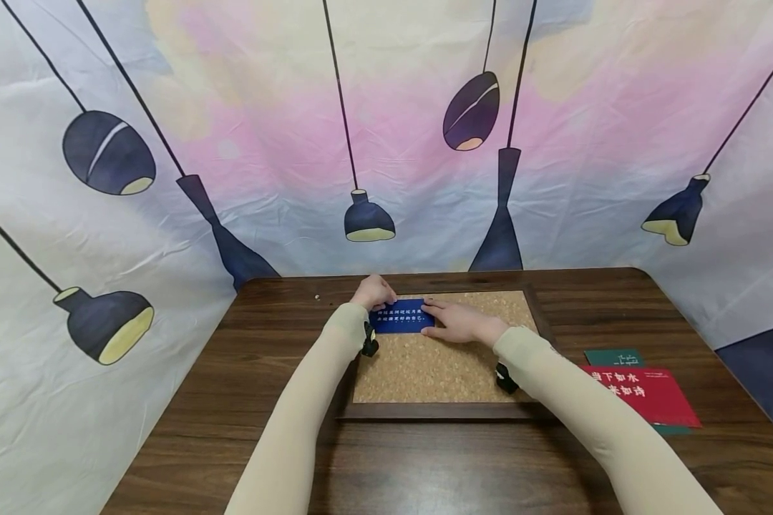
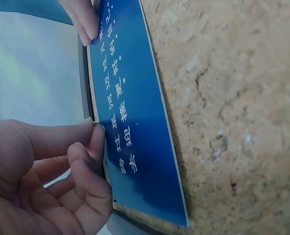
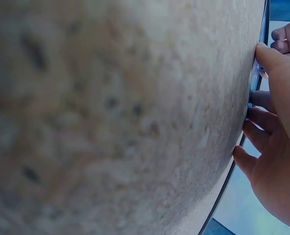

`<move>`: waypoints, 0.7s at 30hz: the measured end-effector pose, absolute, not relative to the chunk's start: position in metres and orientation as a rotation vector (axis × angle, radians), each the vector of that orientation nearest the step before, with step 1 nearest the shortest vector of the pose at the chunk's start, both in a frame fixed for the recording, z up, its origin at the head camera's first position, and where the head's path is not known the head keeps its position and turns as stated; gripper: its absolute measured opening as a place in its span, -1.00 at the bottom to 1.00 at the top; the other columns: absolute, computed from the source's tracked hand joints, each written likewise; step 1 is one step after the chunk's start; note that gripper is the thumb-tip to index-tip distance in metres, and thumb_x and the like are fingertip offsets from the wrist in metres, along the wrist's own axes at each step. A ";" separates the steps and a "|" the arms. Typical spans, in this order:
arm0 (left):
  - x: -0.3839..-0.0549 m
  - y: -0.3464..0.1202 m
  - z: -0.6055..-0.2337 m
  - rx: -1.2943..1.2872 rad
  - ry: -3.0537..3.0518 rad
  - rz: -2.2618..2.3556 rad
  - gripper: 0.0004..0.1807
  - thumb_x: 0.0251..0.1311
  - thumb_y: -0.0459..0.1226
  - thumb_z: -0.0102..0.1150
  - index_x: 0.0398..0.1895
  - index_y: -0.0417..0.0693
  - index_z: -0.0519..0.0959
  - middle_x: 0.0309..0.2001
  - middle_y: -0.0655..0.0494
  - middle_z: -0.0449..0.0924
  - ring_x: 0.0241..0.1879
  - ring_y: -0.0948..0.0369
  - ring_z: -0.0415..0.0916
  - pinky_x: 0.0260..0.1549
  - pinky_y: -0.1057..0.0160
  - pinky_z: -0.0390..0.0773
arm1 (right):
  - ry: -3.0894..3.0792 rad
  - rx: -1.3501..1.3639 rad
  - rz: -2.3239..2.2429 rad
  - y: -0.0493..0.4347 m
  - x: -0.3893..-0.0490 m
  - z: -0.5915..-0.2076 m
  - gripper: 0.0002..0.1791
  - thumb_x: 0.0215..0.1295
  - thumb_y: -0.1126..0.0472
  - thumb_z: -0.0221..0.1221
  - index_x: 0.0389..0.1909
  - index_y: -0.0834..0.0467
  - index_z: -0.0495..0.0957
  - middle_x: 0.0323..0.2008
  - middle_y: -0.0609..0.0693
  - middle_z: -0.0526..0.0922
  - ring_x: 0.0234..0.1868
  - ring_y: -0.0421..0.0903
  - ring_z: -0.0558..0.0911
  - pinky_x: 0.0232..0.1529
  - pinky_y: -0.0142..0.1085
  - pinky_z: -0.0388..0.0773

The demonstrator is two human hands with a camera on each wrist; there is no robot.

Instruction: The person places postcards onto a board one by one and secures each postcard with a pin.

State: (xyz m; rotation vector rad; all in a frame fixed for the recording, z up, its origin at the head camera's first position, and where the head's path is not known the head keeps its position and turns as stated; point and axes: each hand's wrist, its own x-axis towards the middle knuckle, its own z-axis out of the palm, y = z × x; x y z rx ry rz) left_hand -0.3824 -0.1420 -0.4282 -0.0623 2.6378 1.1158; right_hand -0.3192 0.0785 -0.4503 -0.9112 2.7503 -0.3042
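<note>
A blue card (image 1: pixel 404 319) with white writing lies at the top left of a cork board (image 1: pixel 434 372) in a dark wooden frame. At the card's upper edge my left hand (image 1: pixel 373 292) pinches a small thin pin (image 2: pixel 98 123) between thumb and index finger; most of the pin is hidden by the fingertips. The other fingers of that hand curl inward. My right hand (image 1: pixel 459 322) rests with extended fingers on the card's right end, its thumb on the lower right corner. Those fingers (image 3: pixel 256 122) lie against the card and board in the right wrist view.
Right of the board, a red card (image 1: pixel 666 400) with white writing overlaps a green card (image 1: pixel 615 357) on the brown wooden table (image 1: pixel 232 400). A tiny pale object (image 1: pixel 317 297) lies left of the board. A cloth (image 1: pixel 264 143) printed with lamps hangs behind the table.
</note>
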 end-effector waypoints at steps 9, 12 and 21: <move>-0.380 -0.142 -0.427 -0.084 2.609 1.154 -0.85 0.34 -0.44 0.18 -0.31 -0.29 0.74 -0.35 -0.04 0.66 -0.70 0.26 0.25 -0.62 0.28 0.37 | 2.744 -0.913 -0.291 0.078 -0.320 -0.450 -0.20 0.53 -0.25 -0.03 0.57 0.16 0.13 0.57 0.15 0.07 0.50 0.14 0.23 0.42 0.03 0.24; -0.379 -0.142 -0.426 -0.089 2.602 1.160 -0.83 0.36 -0.44 0.16 -0.30 -0.30 0.74 -0.35 -0.05 0.65 -0.68 0.24 0.27 -0.61 0.27 0.39 | 2.742 -0.906 -0.284 0.077 -0.320 -0.450 -0.20 0.53 -0.25 -0.03 0.57 0.16 0.12 0.57 0.15 0.06 0.51 0.13 0.22 0.42 0.02 0.24; -0.380 -0.143 -0.425 -0.081 2.583 1.178 -0.81 0.37 -0.43 0.15 -0.33 -0.32 0.73 -0.44 -0.03 0.60 -0.71 0.24 0.23 -0.62 0.27 0.36 | 2.748 -0.897 -0.267 0.076 -0.320 -0.451 -0.20 0.53 -0.25 -0.03 0.57 0.16 0.13 0.57 0.16 0.08 0.51 0.13 0.21 0.43 0.02 0.23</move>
